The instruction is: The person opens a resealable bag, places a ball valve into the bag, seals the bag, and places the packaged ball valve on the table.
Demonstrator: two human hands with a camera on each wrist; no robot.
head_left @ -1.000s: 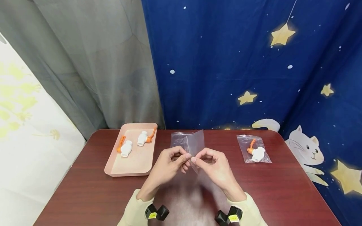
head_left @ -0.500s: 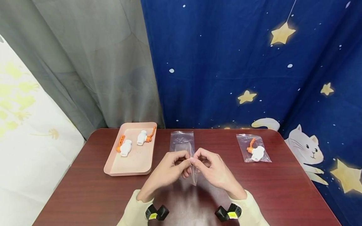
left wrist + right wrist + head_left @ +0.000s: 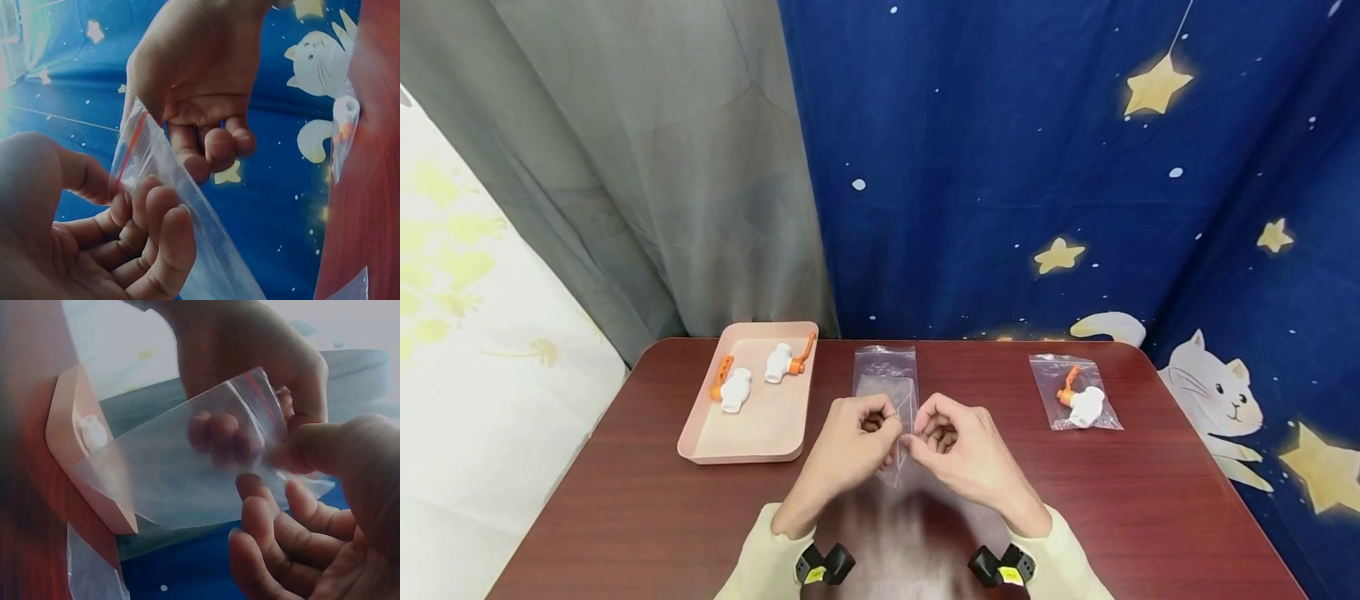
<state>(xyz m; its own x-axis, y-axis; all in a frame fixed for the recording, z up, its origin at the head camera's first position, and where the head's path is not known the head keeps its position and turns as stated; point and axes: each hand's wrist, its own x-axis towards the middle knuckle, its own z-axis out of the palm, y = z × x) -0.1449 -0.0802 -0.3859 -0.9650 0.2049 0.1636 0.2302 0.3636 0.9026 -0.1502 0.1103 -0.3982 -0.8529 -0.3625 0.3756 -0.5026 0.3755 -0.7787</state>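
In front of me, held above the table [image 3: 640, 525], is a transparent plastic zip bag [image 3: 169, 481] with a red stripe along its mouth. I grip it near that stripe with my left hand [image 3: 848, 440], thumb against fingers, while my right hand [image 3: 968, 454] pinches the mouth too. I expect it to be almost weightless, limp and slippery, its thin walls likely to cling together; the firmer seal strip seems the best place to hold. Just beyond, a second transparent plastic bag [image 3: 883, 358] lies flat on the wood-grained, reddish-brown surface. To my left, a shallow pink rectangular tray [image 3: 763, 437] carries two white plastic valves [image 3: 736, 392] with orange handles. Well apart on my right, another white valve with an orange handle [image 3: 1086, 407] lies inside its own transparent bag [image 3: 1048, 368].
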